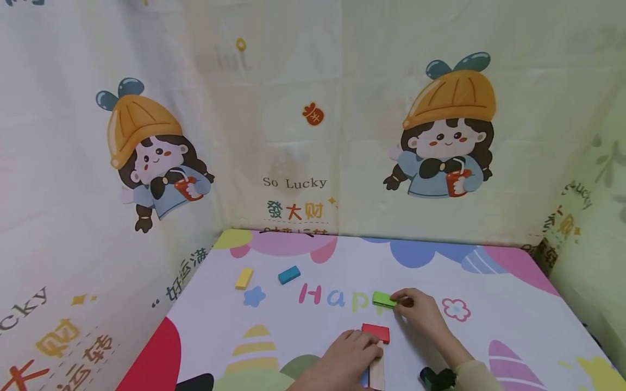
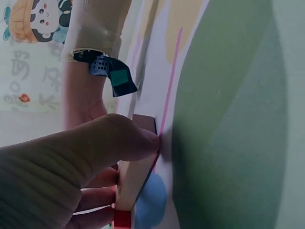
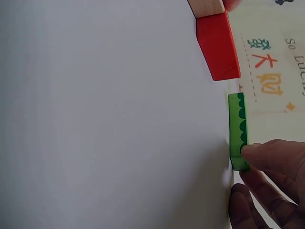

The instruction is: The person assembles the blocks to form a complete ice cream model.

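My right hand [image 1: 423, 314] pinches one end of a green block [image 1: 383, 299] between thumb and fingers, low over the tabletop. In the right wrist view, dark green scallops run along a face of this green block [image 3: 237, 129], and a short gap parts it from the red block [image 3: 218, 45]. My left hand [image 1: 342, 355] grips a long plain wooden block [image 1: 377, 366], the thumb on one side and fingers on the other. That wooden block's far end meets the red block [image 1: 375, 333]. A blue strip [image 1: 364, 378] shows beside the wood, mostly hidden by the left hand.
Toward the back left of the printed tabletop [image 1: 205, 326] lie a yellow block [image 1: 244, 278] and a blue block [image 1: 289, 275]. A dark object [image 1: 195, 382] pokes in at the front left edge. Printed cloth [image 1: 352, 136] hangs around the table's back and sides.
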The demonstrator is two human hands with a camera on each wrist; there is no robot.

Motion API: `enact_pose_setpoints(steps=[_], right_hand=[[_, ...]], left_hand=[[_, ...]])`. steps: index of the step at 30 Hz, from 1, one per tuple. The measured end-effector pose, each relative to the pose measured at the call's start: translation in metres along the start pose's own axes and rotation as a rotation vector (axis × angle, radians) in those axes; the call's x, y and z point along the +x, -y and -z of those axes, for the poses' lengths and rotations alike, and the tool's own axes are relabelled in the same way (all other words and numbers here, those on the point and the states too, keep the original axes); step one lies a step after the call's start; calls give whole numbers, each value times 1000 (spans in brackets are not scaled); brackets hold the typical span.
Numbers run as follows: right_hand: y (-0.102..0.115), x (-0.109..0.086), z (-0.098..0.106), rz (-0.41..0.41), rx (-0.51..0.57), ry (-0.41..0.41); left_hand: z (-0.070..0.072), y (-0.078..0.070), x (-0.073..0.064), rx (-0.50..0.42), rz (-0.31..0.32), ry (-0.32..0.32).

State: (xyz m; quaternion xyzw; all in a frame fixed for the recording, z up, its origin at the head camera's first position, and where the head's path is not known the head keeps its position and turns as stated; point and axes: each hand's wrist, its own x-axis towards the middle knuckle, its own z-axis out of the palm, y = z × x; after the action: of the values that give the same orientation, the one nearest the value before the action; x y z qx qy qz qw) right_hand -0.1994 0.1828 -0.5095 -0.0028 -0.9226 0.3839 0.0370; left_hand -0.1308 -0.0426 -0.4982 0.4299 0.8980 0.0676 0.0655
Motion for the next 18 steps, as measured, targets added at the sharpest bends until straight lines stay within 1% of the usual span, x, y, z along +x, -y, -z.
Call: enact_pose_setpoints(steps=[6, 13, 16, 17, 18], right_hand=[[2, 2, -5, 12, -3, 10], [0, 2, -4, 5, -12, 17], [0, 3, -4, 8, -10, 16], [0, 3, -4, 8, -4, 13], [1, 3, -5, 12, 2, 13]], left_hand=[[2, 0, 0, -7, 1, -5], [3, 0, 2, -15, -8, -10], [3, 1, 6, -20, 5, -2], [2, 2, 7, -24, 8, -10], [2, 2, 8, -46, 19, -15]])
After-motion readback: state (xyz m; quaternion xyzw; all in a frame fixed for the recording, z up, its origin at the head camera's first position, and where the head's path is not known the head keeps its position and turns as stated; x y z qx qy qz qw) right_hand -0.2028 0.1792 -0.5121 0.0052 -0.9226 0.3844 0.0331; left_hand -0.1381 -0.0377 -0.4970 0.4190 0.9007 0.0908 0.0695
